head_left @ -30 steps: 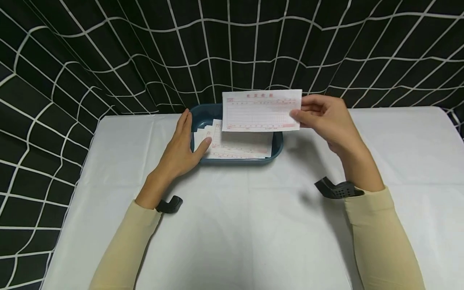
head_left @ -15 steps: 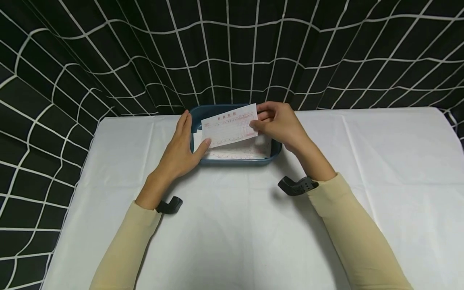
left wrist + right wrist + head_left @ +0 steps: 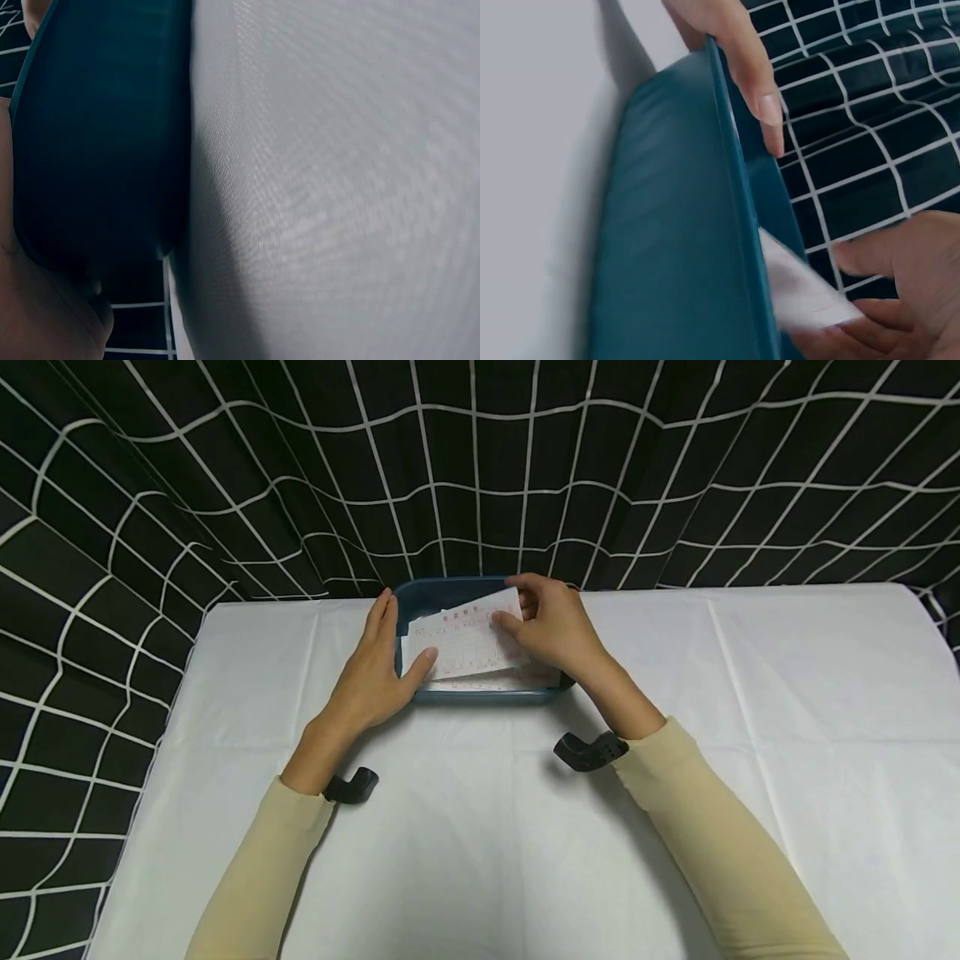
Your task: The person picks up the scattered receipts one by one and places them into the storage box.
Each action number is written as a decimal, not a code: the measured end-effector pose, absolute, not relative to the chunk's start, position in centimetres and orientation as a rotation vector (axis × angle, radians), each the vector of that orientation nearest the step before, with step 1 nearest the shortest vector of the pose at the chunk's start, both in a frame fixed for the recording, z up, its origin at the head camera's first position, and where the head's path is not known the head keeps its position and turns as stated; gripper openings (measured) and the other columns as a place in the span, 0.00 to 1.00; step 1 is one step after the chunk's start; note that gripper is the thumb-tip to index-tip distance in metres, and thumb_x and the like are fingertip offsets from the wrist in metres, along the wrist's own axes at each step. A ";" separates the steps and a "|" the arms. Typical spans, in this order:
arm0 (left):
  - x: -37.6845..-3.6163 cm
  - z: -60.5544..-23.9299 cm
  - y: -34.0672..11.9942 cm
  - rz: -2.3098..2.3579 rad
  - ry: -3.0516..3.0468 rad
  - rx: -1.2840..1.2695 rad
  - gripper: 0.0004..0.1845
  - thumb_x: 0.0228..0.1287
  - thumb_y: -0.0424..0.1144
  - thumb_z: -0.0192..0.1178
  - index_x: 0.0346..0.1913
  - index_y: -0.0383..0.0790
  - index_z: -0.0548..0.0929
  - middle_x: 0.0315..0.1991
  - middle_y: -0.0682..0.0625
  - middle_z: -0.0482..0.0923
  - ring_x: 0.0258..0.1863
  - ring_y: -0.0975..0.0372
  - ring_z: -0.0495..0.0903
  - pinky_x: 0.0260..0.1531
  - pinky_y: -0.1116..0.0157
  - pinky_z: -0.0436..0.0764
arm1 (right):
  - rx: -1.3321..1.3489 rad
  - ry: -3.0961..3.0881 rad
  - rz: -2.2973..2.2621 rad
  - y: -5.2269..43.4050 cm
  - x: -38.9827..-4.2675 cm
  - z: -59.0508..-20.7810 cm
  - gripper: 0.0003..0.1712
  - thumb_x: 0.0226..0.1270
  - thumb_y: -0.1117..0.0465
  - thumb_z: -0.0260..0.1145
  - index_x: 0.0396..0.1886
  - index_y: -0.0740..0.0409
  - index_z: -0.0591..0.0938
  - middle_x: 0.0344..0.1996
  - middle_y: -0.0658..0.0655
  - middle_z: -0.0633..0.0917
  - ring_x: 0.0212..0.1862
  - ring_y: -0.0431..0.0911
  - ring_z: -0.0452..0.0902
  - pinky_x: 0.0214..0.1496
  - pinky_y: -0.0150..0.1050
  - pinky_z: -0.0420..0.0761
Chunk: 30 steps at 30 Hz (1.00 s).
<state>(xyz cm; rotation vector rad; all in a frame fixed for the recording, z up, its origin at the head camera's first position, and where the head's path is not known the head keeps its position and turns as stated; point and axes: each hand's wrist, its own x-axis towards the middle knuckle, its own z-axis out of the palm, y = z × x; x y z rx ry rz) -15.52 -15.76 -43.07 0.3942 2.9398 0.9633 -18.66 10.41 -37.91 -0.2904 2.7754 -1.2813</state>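
In the head view a blue-green plastic basin [image 3: 491, 697] stands near the table's back edge with several white, red-printed receipt slips [image 3: 536, 677] inside. My left hand [image 3: 372, 677] holds the basin's left front corner, its thumb over the front rim; the right wrist view shows that thumb reaching inside. The topmost receipt slip [image 3: 465, 643] slants over the others, its right end raised beside my right hand [image 3: 558, 627]. In the right wrist view the right thumb is spread away from this blurred slip [image 3: 802, 292], and the fingers lie under its corner.
White cloth [image 3: 450, 835] covers the table. A black curtain with a white grid [image 3: 525, 468] hangs directly behind the basin and along the left side. Each wrist wears a black camera band, such as the right band [image 3: 590, 750].
My right hand has moved left and down, carrying the receipt slip from above the basin's right side into the basin. The thumb and fingers have parted there. The left hand stays in place.
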 end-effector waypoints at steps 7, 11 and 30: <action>-15.6 -43.0 -15.6 0.952 2.943 0.379 0.52 0.76 0.60 0.56 0.86 0.33 0.45 0.89 0.44 0.37 0.88 0.49 0.47 0.84 0.46 0.58 | -0.480 2.847 -1.163 10.8 -18.1 -36.4 0.44 0.73 0.53 0.71 0.83 0.59 0.64 0.79 0.65 0.71 0.79 0.60 0.69 0.80 0.59 0.69; -15.8 -43.1 -15.5 0.951 2.949 0.376 0.52 0.76 0.60 0.57 0.86 0.32 0.45 0.89 0.43 0.38 0.88 0.49 0.48 0.84 0.46 0.58 | -0.569 2.880 -1.136 11.4 -18.0 -35.3 0.43 0.73 0.53 0.71 0.82 0.57 0.66 0.82 0.63 0.66 0.83 0.59 0.63 0.82 0.61 0.66; -16.0 -43.5 -15.6 0.963 2.952 0.372 0.52 0.76 0.60 0.56 0.86 0.33 0.45 0.89 0.45 0.36 0.88 0.49 0.47 0.84 0.46 0.58 | -0.653 3.013 -1.028 16.2 -15.2 -36.3 0.40 0.75 0.54 0.70 0.82 0.54 0.67 0.86 0.57 0.58 0.86 0.56 0.54 0.81 0.63 0.64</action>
